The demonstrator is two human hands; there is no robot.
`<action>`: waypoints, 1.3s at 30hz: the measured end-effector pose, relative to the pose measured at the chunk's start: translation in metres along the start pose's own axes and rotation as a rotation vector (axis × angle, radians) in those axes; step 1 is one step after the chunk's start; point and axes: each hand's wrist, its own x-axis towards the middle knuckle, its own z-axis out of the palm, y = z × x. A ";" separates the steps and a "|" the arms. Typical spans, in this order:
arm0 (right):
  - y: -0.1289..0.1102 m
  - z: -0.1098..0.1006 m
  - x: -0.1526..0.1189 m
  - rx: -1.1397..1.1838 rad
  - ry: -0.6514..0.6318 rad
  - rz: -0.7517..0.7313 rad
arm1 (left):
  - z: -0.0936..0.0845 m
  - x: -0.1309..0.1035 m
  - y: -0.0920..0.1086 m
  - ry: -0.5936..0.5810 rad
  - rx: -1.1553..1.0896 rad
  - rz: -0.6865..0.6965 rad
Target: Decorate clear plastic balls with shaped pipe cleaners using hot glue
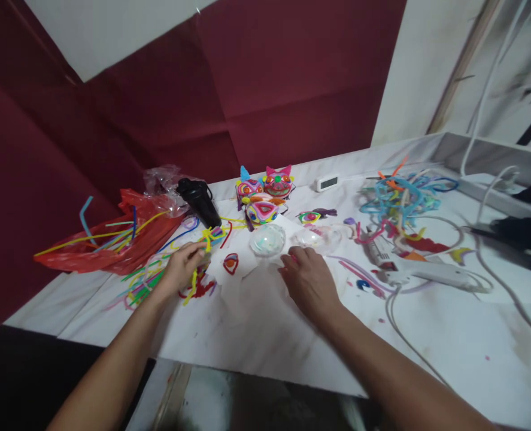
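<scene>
My left hand [184,266] is over the left of the table, fingers curled and close together beside a bent yellow pipe cleaner [208,237]. What lies between its fingertips is hidden. My right hand [310,284] is closed near the middle, a small pink piece [294,258] showing at its fingers. Just beyond it are a clear plastic dome [267,240] and a second clear shell [318,239]. Between my hands lies a red-edged eye-shaped piece [231,263]. Behind the domes stand several colourful animal-face ornaments [278,182].
At left, a red plastic bag [112,239] holds pipe cleaners, with a black bottle [199,202] beside it. A white glue gun [436,273] with a trailing cord lies at right, before a tangled blue pile of pipe cleaners [400,200]. A small digital display [327,182] stands at the back.
</scene>
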 end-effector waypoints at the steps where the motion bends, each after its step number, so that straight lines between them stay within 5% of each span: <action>1: -0.007 -0.001 0.002 0.126 0.008 -0.023 | 0.001 -0.005 0.007 -0.058 -0.067 -0.044; 6: -0.052 0.012 0.008 0.868 -0.177 0.057 | 0.010 -0.033 0.037 -0.144 -0.300 -0.102; 12: -0.090 0.043 0.015 1.380 -0.279 0.323 | 0.017 -0.065 0.045 -0.144 -0.299 -0.004; 21: -0.098 0.067 0.011 1.453 -0.279 0.352 | 0.017 -0.089 0.042 -0.149 -0.221 -0.066; 29: -0.101 0.077 0.007 1.492 -0.266 0.416 | 0.021 -0.090 0.027 -0.012 -0.146 -0.191; 39: -0.094 0.075 0.010 1.585 -0.179 0.443 | 0.018 -0.084 0.033 -0.189 -0.909 -0.667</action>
